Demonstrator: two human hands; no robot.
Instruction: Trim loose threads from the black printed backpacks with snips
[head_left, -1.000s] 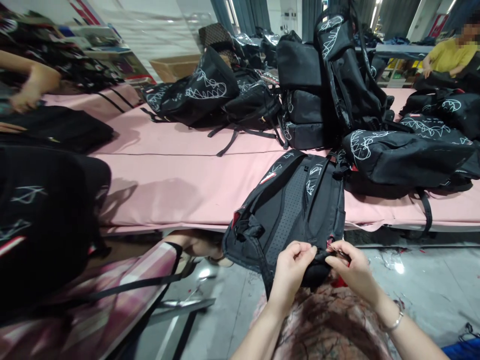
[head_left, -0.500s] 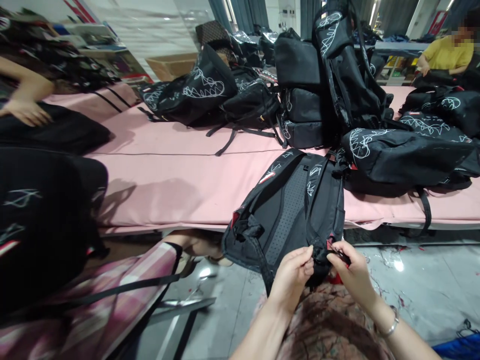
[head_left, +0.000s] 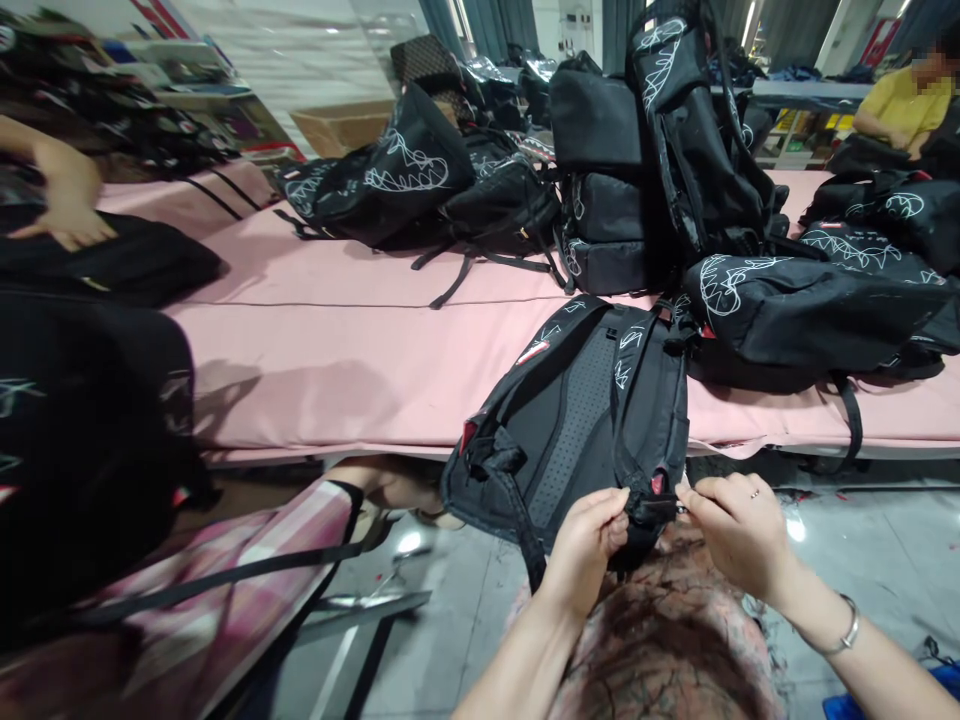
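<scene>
Backpack [head_left: 581, 420]: where is it?

– On the pink table [head_left: 352, 375], back panel up, lower end poking past the near edge toward the lap [head_left: 667, 650]. Probably set like that so the lower corner sits within reach of both hands.

– Fingers?

– Left hand [head_left: 589, 545]: thumb and fingers closed in a pinch on black material at that corner. Right hand [head_left: 739, 525]: thumb and forefinger narrow, pinching the other end of the same dark strip. Could be a zip pull or strap end; too small to tell. Holding both ends likely keeps the strip steady.

– Any writing?

– Nothing I can read. White scribbly print on the straps [head_left: 628, 345], red-and-white patch [head_left: 533, 352] on one, red tag [head_left: 658, 483] by the pinched corner. No brand legible.

– Around it?

– Black bags [head_left: 817, 310] just beside, on the right, similar white print; stack [head_left: 604, 210] behind, probably piled up to save room. Bracelet [head_left: 850, 625] on the right wrist. Far left, a co-worker's hand [head_left: 71, 220] flat on black cloth. Far right, someone in a yellow top [head_left: 904, 105].
</scene>
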